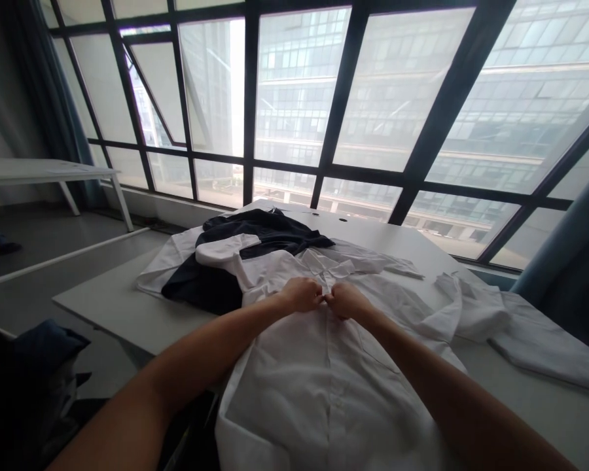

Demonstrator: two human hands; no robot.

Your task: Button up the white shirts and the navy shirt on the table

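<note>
Both hands sit close together at the top of a white shirt [324,399], the left hand [302,294] and the right hand [347,301] nearly touching. Each is closed in a pinch on the shirt's front placket [328,327], just below the collar [331,267]. (Whether a button lies between the fingers is hidden by the hands.)

The shirt lies flat under and toward the person from the hands, its collar pointing away and its hem nearest the body. Its long axis runs front to back on a white table [108,314]. Right of the right hand, a shirt sleeve [471,307] lies bunched, and a further stretch of white cloth [544,343] lies beyond it near the table edge.

Left of the left hand and further out, a dark navy garment [255,232] sprawls across the table, partly over a white garment [164,268], with a white sleeve [223,252] folded across the navy. Nothing stands between the hands and the placket.

Far ahead of the hands is a tall window [373,98] with dark frames. Well left stands a white side table [39,171], and a dark cushion [44,347] sits low beyond the left forearm.
</note>
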